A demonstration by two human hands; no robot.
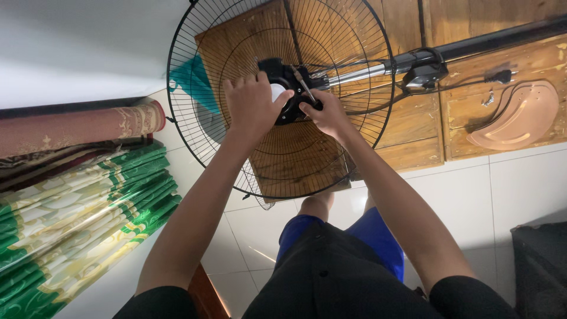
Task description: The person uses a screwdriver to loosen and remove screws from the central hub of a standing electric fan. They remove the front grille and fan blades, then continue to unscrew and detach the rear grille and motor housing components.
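Between both hands [254,106], black wire fan guard [195,136]

Your black wire fan guard [283,97] stands upright on its pole — black motor hub [287,88] at centre, white knob [277,93] on it

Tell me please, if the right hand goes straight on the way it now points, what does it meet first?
Most likely the black motor hub at the centre of the wire fan guard: the right hand points up-left at it, fingers apparently touching already.

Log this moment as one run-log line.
left hand: on white hub part | right hand: holds screwdriver at hub | fan grille: upright
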